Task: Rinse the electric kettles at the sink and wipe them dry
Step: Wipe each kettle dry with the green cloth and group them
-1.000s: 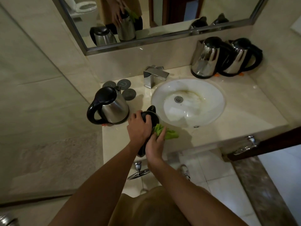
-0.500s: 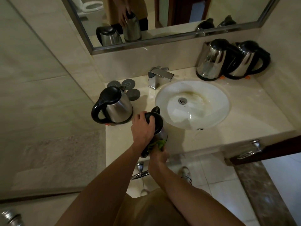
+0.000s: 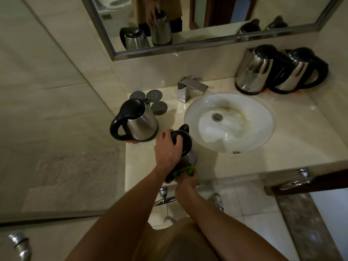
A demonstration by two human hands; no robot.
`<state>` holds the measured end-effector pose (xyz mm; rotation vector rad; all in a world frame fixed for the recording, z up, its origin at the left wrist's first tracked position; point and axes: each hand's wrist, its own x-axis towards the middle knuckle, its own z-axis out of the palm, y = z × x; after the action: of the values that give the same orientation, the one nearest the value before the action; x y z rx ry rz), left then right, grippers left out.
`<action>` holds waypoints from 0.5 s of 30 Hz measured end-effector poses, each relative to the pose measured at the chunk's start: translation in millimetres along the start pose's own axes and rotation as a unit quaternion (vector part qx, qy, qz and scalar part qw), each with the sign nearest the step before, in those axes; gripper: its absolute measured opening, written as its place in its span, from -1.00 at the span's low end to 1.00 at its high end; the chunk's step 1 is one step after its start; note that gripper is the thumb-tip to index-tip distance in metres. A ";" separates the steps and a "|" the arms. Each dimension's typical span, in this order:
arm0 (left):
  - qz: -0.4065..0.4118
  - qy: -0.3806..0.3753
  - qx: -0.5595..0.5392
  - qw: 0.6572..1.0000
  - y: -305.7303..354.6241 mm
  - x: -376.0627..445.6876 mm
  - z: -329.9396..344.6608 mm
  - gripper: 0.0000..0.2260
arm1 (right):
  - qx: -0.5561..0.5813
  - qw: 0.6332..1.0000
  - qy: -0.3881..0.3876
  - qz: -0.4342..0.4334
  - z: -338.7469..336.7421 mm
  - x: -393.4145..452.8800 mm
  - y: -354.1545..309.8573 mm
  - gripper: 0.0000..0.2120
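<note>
Left hand (image 3: pixel 166 150) clamped over the black lid of a steel kettle (image 3: pixel 185 147), fingers curled round its top, holding it upright at the front edge of the tabletop (image 3: pixel 235 164), just left of the sink (image 3: pixel 228 122). Right hand (image 3: pixel 187 178) below, at the kettle's lower wall, pressing a green cloth (image 3: pixel 185 170) against the metal; probably bunched in curled fingers, though mostly hidden. Nothing to be told of the kettle's inside with the lid shut. Beyond the left hand, a second kettle (image 3: pixel 135 120) with black lid and looped handle, standing beside three grey round discs (image 3: pixel 150 100). Far across the sink from the hands, two more kettles (image 3: pixel 278 70) close together against the wall. White oval basin, wet, with brown staining round the drain. Angular chrome tap (image 3: pixel 191 88) behind it. Polished pale stone tabletop, tiled walls, framed mirror (image 3: pixel 188 21) above.
</note>
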<state>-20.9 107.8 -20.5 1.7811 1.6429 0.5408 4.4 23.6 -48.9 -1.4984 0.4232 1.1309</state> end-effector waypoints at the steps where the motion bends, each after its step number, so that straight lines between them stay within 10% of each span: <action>1: -0.001 0.000 0.000 1.000 -0.1 0.3 0.3 -0.57 | 0.036 0.999 0.026 0.003 5.2 -5.0 4.0 -0.84; 6: 0.001 0.006 -0.003 1.000 -2.0 1.1 2.5 -0.59 | -0.033 0.993 0.014 -0.110 14.3 -22.8 17.6 -0.66; 15: 0.001 0.004 -0.001 1.000 -2.8 2.3 3.6 -0.56 | 0.122 0.992 0.005 -0.028 4.2 -16.0 11.8 -0.80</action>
<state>-20.2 109.5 -25.2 1.7803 1.6464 0.5516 -14.0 18.9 -41.9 -1.2939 0.5040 0.9898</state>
